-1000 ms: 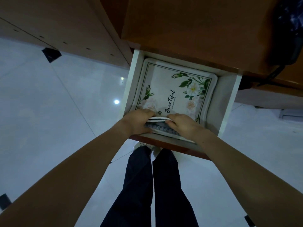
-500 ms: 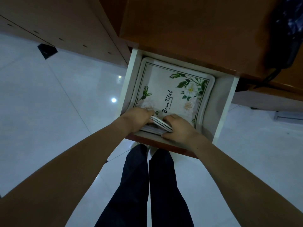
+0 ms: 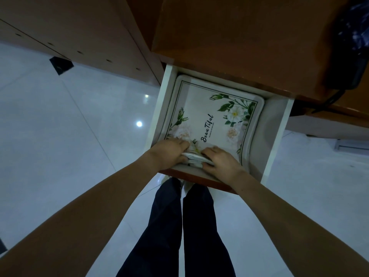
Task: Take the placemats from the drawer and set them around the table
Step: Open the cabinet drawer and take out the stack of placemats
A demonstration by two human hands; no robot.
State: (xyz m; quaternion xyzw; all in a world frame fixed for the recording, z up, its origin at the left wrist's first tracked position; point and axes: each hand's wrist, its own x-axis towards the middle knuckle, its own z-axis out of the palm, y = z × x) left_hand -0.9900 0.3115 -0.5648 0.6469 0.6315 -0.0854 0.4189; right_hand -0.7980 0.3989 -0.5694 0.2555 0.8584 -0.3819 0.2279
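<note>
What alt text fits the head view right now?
Both hands, left hand and right hand, grip the near edge of a stack of floral placemats lying in an open white drawer under a wooden desk; dark-trousered legs stand on pale floor tiles below.

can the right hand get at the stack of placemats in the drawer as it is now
Probably yes. The drawer is pulled open with nothing lying over the placemats, and the right hand already grips their near edge, beside the left hand.
</note>
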